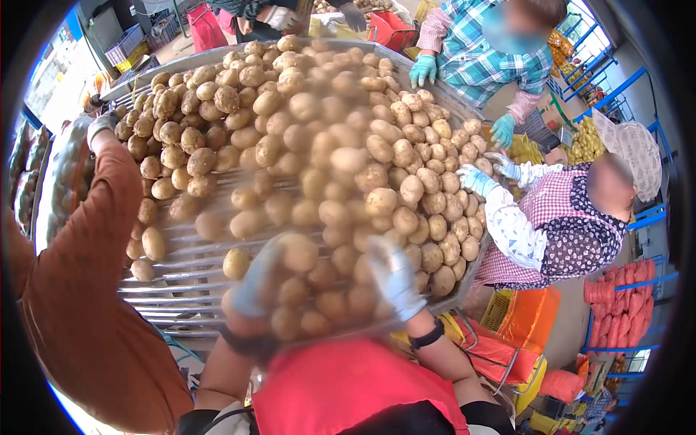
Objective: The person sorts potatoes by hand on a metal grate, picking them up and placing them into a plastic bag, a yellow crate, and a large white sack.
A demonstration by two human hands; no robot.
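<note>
Many potatoes (333,214) cover a slatted metal sorting table (181,286) in front of me. My left hand (257,281), in a light blue glove, rests against the left side of a group of potatoes near the table's front edge. Its fingers look stretched out, though blurred. On the right side of the same group is my right hand (395,279), also gloved, with fingers extended and apart. Several loose potatoes (319,286) lie between my two hands. Neither hand shows a potato gripped in it.
At left, a person in a brown sleeve (94,246) reaches toward filled mesh bags (61,188). Two co-workers stand at the right edge with gloved hands (478,177) by the potatoes; another is at the back. Orange and yellow crates (533,315) and red sacks (623,301) sit right.
</note>
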